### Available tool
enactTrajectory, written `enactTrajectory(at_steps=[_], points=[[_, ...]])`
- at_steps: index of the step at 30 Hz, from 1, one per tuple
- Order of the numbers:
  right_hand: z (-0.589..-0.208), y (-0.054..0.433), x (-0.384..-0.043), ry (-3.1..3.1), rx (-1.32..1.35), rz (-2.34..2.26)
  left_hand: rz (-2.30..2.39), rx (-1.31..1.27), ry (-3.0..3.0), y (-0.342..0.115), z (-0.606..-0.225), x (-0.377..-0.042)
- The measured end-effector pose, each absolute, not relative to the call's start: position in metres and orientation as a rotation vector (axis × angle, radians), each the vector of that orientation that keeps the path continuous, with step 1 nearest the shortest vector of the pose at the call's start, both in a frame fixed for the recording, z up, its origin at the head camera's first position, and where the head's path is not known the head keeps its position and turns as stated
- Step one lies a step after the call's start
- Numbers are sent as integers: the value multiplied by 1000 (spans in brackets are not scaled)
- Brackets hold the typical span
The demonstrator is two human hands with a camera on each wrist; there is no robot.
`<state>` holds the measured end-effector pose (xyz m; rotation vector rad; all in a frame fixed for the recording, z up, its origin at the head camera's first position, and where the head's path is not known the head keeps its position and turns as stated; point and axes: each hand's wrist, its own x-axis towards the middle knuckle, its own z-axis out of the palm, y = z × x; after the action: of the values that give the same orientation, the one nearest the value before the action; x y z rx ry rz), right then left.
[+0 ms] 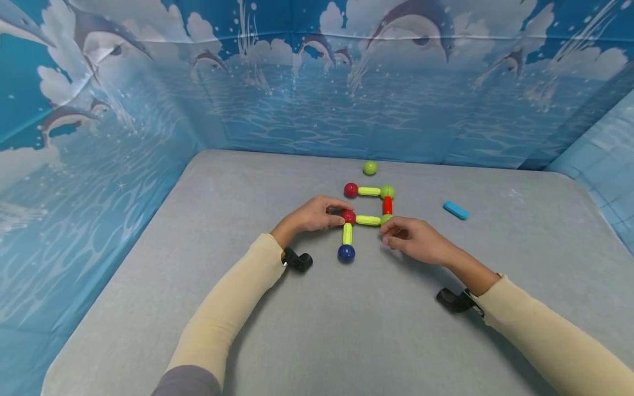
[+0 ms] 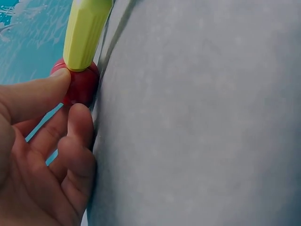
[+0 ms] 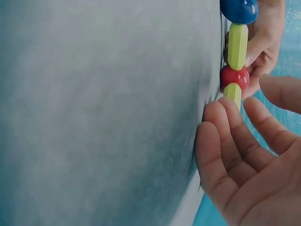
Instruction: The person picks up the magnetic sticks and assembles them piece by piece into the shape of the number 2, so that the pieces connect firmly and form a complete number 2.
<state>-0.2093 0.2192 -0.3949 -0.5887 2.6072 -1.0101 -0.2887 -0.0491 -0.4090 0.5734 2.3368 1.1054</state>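
Thumb and fingers of my left hand (image 1: 317, 213) pinch a red ball (image 1: 349, 217), one joint in a shape of balls and sticks lying on the table. From it one yellow-green stick (image 1: 348, 234) runs toward me to a blue ball (image 1: 346, 253). Another yellow-green stick (image 1: 369, 220) leads right to a green ball (image 1: 386, 219), partly covered by my right hand (image 1: 416, 239). In the right wrist view that hand's fingers (image 3: 209, 141) are loosely bent, with nothing between them and the thumb. A red stick (image 1: 387, 205) joins this ball to a farther green ball (image 1: 387, 191).
Another yellow-green stick (image 1: 369, 191) links the farther green ball to a second red ball (image 1: 350, 190). A loose green ball (image 1: 370, 168) lies near the back edge, a blue stick (image 1: 455, 210) to the right. Dolphin-printed curtains (image 1: 317, 110) hang around the grey table (image 1: 317, 330).
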Motion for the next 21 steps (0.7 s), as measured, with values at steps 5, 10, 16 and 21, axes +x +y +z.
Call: enactTrajectory(at_steps=[5,10,16,21], points=[[-392,229,-207,2611,-611,-991,1127,593,2347,-53,-410,-284],[-385,252,-204,2637,-588,-995,1135,652,2445,-65,-411,-271],[-381,295,-204,2714,-506,-975,1037,865,2565,-82,-406,-245],[-378,331,-201,2813,-422,-926,971,1010,2587,-86,-401,-227]])
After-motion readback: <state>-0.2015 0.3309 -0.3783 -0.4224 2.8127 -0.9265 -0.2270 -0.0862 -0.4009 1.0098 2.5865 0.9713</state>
